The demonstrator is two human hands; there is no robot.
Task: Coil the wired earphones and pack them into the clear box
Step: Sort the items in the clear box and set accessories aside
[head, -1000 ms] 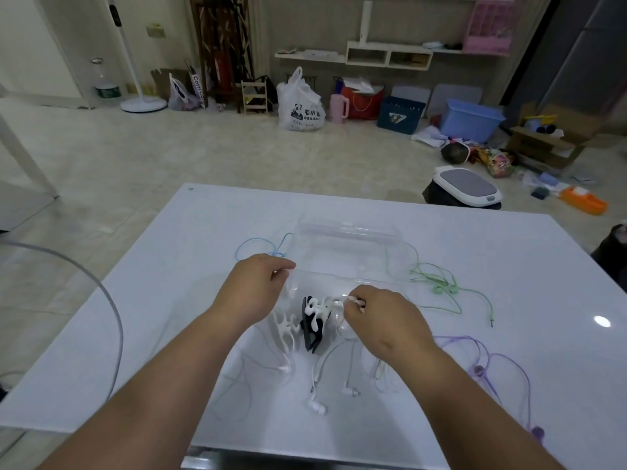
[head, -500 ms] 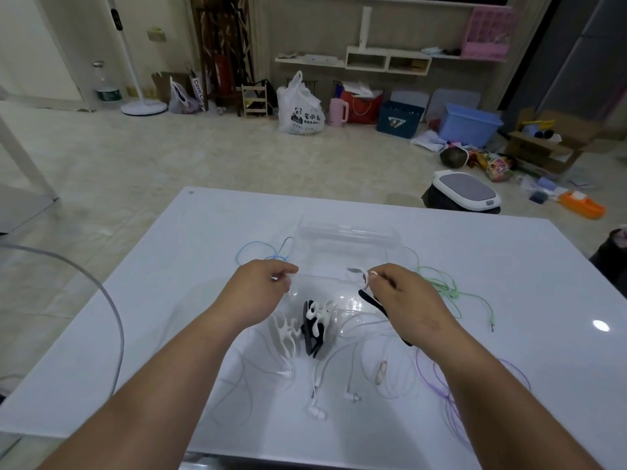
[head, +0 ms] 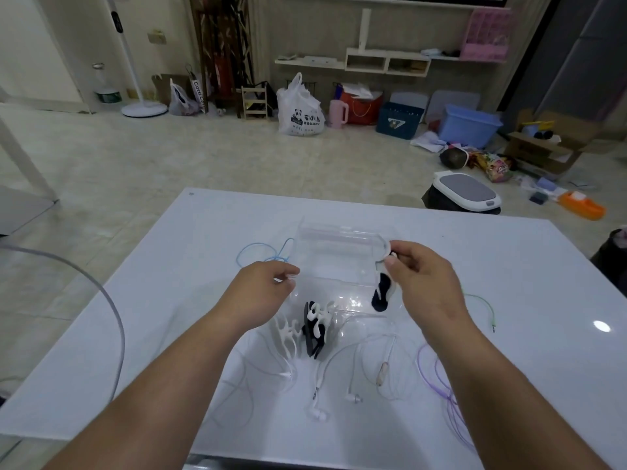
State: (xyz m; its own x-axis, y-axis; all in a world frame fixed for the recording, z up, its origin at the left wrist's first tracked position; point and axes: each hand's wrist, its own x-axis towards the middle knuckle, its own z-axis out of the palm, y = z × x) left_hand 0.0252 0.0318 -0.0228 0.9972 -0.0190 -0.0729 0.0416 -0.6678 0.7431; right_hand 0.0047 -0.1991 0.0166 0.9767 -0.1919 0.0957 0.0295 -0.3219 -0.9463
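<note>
We see the right hand curled, thumb and forefinger pinching a black-and-white clip that hangs at the right edge of the clear box. The left hand pinches a small white bit at the box's near left corner; we can't tell what it is. The box sits mid-table, white earphones loose on its near side between the forearms, purple earphones near right.

You're in a lived-in home room. Past the far edge of your white table there's a tiled floor, a standing fan, a panda-print shopping bag, a blue storage bin, an open cardboard box and a wall shelf.
</note>
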